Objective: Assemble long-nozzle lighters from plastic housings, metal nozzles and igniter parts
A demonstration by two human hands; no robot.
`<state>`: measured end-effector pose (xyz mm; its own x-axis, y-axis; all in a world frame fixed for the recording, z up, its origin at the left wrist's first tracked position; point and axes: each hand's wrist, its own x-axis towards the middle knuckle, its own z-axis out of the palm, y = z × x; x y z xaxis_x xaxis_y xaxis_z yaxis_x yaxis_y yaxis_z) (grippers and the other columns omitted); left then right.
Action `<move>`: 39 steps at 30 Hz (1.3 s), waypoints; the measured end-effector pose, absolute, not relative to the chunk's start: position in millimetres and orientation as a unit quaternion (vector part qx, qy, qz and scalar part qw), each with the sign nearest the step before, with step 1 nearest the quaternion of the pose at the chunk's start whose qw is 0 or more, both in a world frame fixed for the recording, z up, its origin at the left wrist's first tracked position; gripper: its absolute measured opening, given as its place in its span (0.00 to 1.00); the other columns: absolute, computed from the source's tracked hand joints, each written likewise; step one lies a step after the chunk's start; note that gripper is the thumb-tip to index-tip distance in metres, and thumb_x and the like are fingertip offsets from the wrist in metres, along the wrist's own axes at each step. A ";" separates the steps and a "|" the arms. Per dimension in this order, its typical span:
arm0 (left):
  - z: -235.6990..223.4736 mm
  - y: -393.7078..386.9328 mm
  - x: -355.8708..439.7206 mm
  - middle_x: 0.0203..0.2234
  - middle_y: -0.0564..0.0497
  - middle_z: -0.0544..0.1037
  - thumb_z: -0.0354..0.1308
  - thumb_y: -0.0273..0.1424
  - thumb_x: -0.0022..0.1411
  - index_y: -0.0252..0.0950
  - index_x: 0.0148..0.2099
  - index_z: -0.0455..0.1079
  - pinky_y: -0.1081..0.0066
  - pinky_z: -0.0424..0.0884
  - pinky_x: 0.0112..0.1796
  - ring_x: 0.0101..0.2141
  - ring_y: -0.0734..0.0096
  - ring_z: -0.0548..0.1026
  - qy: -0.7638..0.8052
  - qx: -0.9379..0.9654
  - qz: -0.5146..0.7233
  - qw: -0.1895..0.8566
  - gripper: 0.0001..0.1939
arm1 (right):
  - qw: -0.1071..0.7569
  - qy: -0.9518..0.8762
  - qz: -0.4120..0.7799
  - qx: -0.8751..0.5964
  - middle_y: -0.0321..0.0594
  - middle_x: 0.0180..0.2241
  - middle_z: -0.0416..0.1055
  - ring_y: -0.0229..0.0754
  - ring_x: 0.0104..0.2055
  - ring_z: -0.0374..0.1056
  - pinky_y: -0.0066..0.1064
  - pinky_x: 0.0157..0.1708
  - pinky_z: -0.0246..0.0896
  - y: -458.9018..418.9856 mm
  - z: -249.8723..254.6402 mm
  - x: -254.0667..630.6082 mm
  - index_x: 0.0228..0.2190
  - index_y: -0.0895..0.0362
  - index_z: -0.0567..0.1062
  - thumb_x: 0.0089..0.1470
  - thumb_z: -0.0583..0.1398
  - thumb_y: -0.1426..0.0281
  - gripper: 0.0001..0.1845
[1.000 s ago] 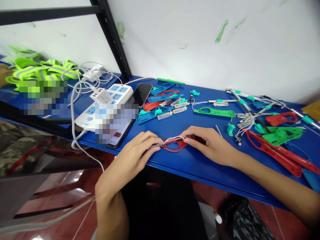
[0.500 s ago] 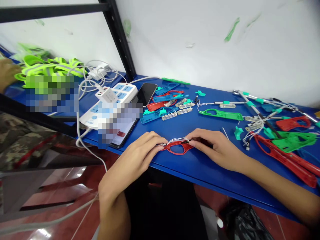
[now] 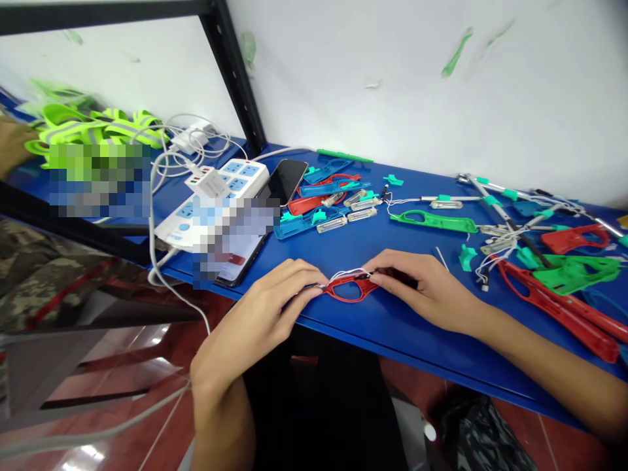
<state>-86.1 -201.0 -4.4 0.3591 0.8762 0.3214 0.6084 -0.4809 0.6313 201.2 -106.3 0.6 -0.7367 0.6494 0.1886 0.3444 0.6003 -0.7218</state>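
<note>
At the front edge of the blue table, my left hand (image 3: 277,297) is closed, thumb and fingertips pinching the end of thin white wires (image 3: 346,273). A red plastic handle shell with an oval loop (image 3: 367,288) lies beneath the wires, between my hands. My right hand (image 3: 424,284) is closed around the shell's other end, thumb in front and fingers behind. A small black part (image 3: 362,277) on the wires sits beside the right fingertips. My fingers hide both ends of the shell.
Left of my hands are a white power strip (image 3: 196,226) and two phones (image 3: 288,178). Behind lie blue shells (image 3: 299,226), clear tubes (image 3: 332,225) and a green shell (image 3: 436,221). Metal rods (image 3: 495,208) and red shells (image 3: 564,314) are at right. Another person's hand (image 3: 17,144) is at far left.
My hands stay almost in the same place on the red shell and wires. The view has shifted slightly. The other person's hand at far left has moved a little.
</note>
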 end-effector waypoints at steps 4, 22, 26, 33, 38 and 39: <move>-4.1 -208.4 -84.9 0.53 0.49 0.81 0.57 0.27 0.80 0.43 0.57 0.77 0.65 0.75 0.54 0.53 0.66 0.79 0.477 0.795 0.325 0.189 0.10 | 0.227 -0.873 0.335 -0.272 0.39 0.47 0.83 0.40 0.46 0.79 0.31 0.48 0.72 -107.8 1.7 200.3 0.51 0.53 0.81 0.75 0.60 0.68 0.10; -10.6 -210.0 -79.5 0.53 0.49 0.84 0.57 0.27 0.80 0.41 0.56 0.78 0.59 0.74 0.50 0.50 0.61 0.77 0.492 0.822 0.277 0.072 0.10 | 0.249 -0.898 0.272 -0.239 0.41 0.44 0.82 0.39 0.43 0.79 0.29 0.45 0.72 -113.2 -3.7 200.1 0.50 0.55 0.80 0.76 0.58 0.69 0.10; -17.6 -211.1 -74.8 0.53 0.52 0.86 0.60 0.24 0.78 0.42 0.58 0.79 0.57 0.72 0.50 0.52 0.59 0.77 0.492 0.822 0.287 -0.014 0.12 | 0.258 -0.907 0.242 -0.230 0.43 0.43 0.82 0.41 0.43 0.78 0.30 0.43 0.71 -111.8 -6.1 199.8 0.50 0.56 0.80 0.76 0.58 0.70 0.10; -26.7 -212.9 -70.7 0.51 0.50 0.88 0.61 0.26 0.77 0.41 0.54 0.82 0.55 0.71 0.52 0.54 0.56 0.79 0.494 0.807 0.321 -0.047 0.10 | 0.244 -0.908 0.248 -0.232 0.41 0.37 0.79 0.40 0.36 0.74 0.31 0.39 0.69 -108.7 -5.9 198.2 0.48 0.57 0.81 0.76 0.58 0.67 0.11; -24.3 -200.0 -66.9 0.49 0.51 0.89 0.61 0.27 0.77 0.43 0.52 0.84 0.56 0.70 0.51 0.51 0.58 0.81 0.496 0.807 0.319 -0.042 0.10 | 0.253 -0.907 0.233 -0.243 0.43 0.41 0.81 0.42 0.39 0.76 0.33 0.43 0.69 -107.2 -1.7 203.0 0.48 0.57 0.82 0.75 0.58 0.68 0.12; -24.0 -196.0 -65.5 0.49 0.51 0.89 0.61 0.28 0.78 0.43 0.52 0.84 0.57 0.70 0.50 0.49 0.60 0.81 0.492 0.809 0.320 -0.037 0.10 | 0.257 -0.906 0.226 -0.248 0.44 0.42 0.81 0.42 0.41 0.76 0.33 0.44 0.69 -106.8 -0.3 205.2 0.48 0.57 0.82 0.76 0.58 0.68 0.12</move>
<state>-65.5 -196.0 -24.0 0.3109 0.7717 0.5548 0.8195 -0.5133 0.2547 205.2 -106.8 -0.3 -0.7449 0.5660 0.3531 0.3341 0.7747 -0.5368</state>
